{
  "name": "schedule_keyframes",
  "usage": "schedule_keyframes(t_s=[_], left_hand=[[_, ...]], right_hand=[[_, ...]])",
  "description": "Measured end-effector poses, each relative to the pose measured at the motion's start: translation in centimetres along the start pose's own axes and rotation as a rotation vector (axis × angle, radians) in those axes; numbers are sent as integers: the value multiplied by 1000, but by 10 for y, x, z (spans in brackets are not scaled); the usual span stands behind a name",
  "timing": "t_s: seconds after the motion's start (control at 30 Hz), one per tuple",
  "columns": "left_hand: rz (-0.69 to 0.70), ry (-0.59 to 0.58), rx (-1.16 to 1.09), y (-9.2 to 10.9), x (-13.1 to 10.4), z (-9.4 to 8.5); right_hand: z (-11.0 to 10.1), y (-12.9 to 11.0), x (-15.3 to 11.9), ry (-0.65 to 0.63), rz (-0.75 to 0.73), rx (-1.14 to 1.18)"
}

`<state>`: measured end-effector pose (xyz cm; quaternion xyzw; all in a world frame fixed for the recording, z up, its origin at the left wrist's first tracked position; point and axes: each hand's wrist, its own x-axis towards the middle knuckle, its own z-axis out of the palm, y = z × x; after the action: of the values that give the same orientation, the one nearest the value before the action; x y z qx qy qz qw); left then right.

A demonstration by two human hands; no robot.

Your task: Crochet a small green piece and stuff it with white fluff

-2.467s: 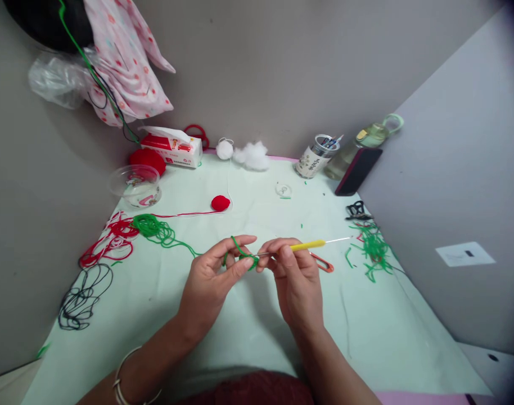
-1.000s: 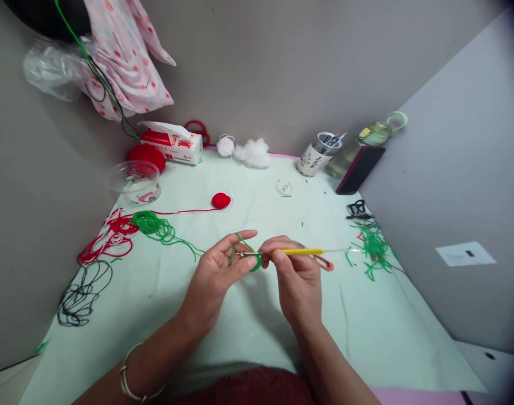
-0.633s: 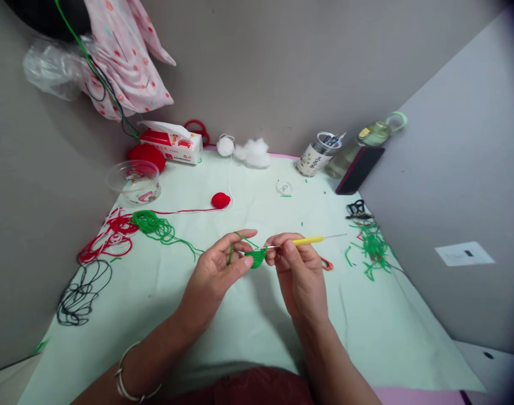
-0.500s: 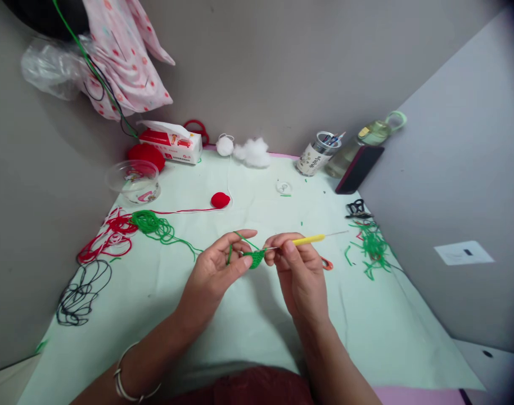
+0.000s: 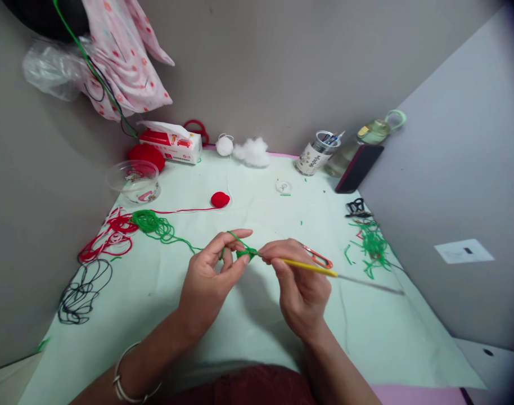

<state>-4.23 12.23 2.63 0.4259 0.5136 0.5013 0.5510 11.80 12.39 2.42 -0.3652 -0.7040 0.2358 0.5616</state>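
Observation:
My left hand [image 5: 210,275] pinches a small green crocheted piece [image 5: 246,253] between thumb and fingers, with green yarn looped over its raised index finger. From that hand the yarn runs left to a green yarn bundle [image 5: 149,223]. In my right hand [image 5: 301,287] is a crochet hook with a yellow handle [image 5: 310,266], its tip at the right edge of the green piece and its metal rear end pointing right. Just behind my right hand lies an orange clip-like tool [image 5: 318,257], partly hidden by the fingers.
A red ball [image 5: 220,199] lies beyond my hands. Red-white yarn [image 5: 113,233] and black cord [image 5: 80,292] are at left, green scraps [image 5: 374,244] at right. Along the back stand a tissue box [image 5: 176,147], stuffing [image 5: 252,152], a pen can [image 5: 316,153] and a phone [image 5: 359,169].
The hook's rear end has swung toward me, and my right hand has turned with it, uncovering more of the orange tool. The green piece and my left hand have shifted slightly left.

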Motion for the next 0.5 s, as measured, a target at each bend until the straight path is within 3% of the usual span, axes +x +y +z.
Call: schedule_keyframes(t_s=[0.1, 0.17, 0.3, 0.4, 0.5], left_hand=[[14, 61, -15, 2, -4, 5], [-23, 39, -105, 3, -6, 7], [-237, -186, -417, 5, -2, 4], [-373, -272, -560, 8, 4, -1], [-316, -245, -538, 10, 5, -4]], right_hand=[[3, 0, -3, -14, -168, -156], [5, 1, -6, -13, -231, -281], [5, 3, -10, 31, -301, -433], [3, 0, -5, 101, -102, -138], [3, -1, 1, 176, 147, 221]])
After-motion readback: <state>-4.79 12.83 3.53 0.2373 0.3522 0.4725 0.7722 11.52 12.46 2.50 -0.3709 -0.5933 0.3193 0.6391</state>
